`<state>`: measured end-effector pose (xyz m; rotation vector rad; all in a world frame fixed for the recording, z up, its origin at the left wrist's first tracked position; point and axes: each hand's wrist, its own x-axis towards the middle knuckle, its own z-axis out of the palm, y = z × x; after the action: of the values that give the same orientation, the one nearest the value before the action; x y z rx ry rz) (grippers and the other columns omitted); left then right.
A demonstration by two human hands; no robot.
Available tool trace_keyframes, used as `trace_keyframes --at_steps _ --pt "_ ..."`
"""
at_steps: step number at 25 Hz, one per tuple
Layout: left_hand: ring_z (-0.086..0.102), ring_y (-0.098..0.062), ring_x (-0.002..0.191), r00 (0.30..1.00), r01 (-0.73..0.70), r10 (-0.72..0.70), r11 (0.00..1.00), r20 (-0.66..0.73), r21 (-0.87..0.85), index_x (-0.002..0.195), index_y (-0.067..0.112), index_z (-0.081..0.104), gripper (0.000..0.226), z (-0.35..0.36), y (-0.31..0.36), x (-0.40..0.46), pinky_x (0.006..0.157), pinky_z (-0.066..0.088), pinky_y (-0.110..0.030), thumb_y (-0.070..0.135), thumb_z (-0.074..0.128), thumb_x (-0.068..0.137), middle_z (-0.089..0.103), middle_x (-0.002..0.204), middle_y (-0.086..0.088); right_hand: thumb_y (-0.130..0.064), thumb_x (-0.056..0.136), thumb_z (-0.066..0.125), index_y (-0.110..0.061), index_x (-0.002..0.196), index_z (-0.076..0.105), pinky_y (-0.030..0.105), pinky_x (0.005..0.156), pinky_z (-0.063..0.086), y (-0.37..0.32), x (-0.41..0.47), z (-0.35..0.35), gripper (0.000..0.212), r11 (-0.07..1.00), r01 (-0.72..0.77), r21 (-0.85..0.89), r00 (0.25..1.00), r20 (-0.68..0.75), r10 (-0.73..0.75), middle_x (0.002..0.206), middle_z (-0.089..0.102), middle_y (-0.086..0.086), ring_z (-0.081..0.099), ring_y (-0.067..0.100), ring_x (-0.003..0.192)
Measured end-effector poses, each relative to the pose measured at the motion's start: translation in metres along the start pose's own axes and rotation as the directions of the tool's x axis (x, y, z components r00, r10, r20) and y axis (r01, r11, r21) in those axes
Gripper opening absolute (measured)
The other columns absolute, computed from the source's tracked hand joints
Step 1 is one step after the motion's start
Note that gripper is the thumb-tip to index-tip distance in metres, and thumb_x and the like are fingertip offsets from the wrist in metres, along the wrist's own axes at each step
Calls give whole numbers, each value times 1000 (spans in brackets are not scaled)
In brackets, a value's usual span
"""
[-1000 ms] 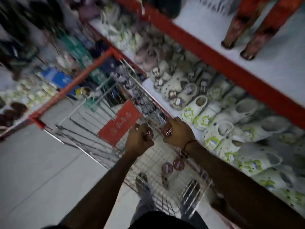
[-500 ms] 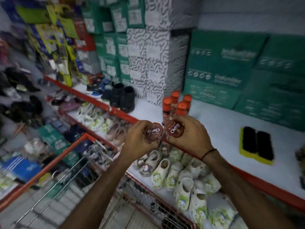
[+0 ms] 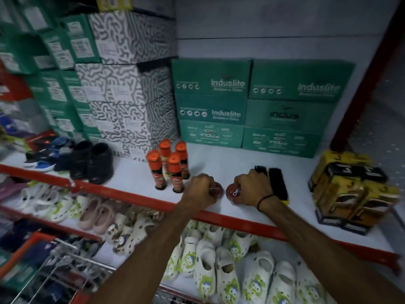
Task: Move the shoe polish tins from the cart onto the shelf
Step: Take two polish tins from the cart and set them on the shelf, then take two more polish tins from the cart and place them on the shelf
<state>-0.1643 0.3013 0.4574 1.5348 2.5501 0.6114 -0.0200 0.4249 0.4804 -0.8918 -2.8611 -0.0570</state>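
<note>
Both hands are at the front of the white shelf (image 3: 219, 167), each with a round shoe polish tin. The left hand (image 3: 200, 189) is curled knuckles-up over the left tin (image 3: 217, 189), its fingers (image 3: 206, 181) wrapped around the rim; the right hand (image 3: 252, 187) holds the right tin (image 3: 233, 191) the same way, the lid's lettering partly showing past the thumb. The two tins sit close together, just apart, between the cluster of orange-capped polish bottles (image 3: 173, 170) on the left and the black brush (image 3: 277, 183) on the right, just behind the shelf's red front edge (image 3: 135, 196). They look to be down on the shelf surface, or a hair above it; the hands cover the undersides, so I cannot say for sure that they are resting. Judging from this, the placing of this pair is nearly done: what remains is to let go and draw the hands back. How much of the whole job is left is harder to call. Only a corner of the wire cart (image 3: 65, 266) shows at lower left, blurred, and no tins can be made out in it, so more may be waiting there. No other tins are visible on the shelf, which suggests these two are the first to arrive.
</note>
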Motion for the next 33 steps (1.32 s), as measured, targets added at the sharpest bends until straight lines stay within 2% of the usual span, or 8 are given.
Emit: trace_keyframes --at_steps 4,9,14,17,21,28,31,33 --pt "59 -36 101 994 23 -6 989 -113 146 117 46 71 35 12 12 31 88 53 -43 36 65 84 59 111 -10 -61 80 55 -25 94 75 37 81 46 16 29 16 44 997 -36 -70 998 -45 33 94 76 7 62 32 100" --pt "50 -38 122 993 72 -54 983 -104 171 131 36 65 42 16 18 59 96 47 -46 23 63 91 52 132 -13 -44 86 61 -17 104 70 44 95 40 30 57 25 33 986 -68 -152 997 12 70 109 73 8 54 32 115" --pt "53 -40 116 992 56 -36 985 -124 161 128 35 67 40 20 13 68 91 49 -46 18 59 92 58 124 -16 -40 84 60 -19 99 72 43 91 40 33 67 34 28 989 -81 -122 997 -13 80 104 74 7 55 32 111" --pt "48 -41 126 991 38 -21 990 -129 132 134 37 63 47 22 9 63 98 46 -48 16 58 91 53 139 -17 -39 83 60 -22 99 72 43 90 40 32 64 32 26 991 -80 -104 997 -22 78 103 74 6 55 32 109" --pt "56 -45 122 976 -26 21 999 -219 -20 128 16 66 44 11 -3 34 101 50 -50 13 62 84 52 143 -21 -42 80 58 -25 91 76 43 83 43 13 40 16 27 996 -53 65 971 -231 67 95 75 5 58 36 99" --pt "60 -28 97 701 -17 -142 976 -699 -215 99 4 66 15 4 -54 -105 78 48 -34 8 60 85 62 107 -13 -25 80 64 -20 78 70 40 74 46 -116 -27 31 8 879 361 310 802 -585 -123 78 72 -1 62 28 82" --pt "57 -35 96 669 179 -294 955 -682 -236 102 0 61 15 44 -107 -176 80 47 -40 7 60 89 58 107 -18 -25 84 63 -18 82 71 42 69 44 -173 -64 76 11 814 507 283 739 -628 -242 81 71 1 60 30 80" --pt "56 -35 98 739 322 -367 929 -564 -183 105 2 59 18 88 -143 -223 81 50 -43 7 60 88 58 109 -18 -26 86 63 -16 86 73 41 70 43 -199 -89 120 14 760 592 268 719 -601 -349 86 72 3 60 31 81"
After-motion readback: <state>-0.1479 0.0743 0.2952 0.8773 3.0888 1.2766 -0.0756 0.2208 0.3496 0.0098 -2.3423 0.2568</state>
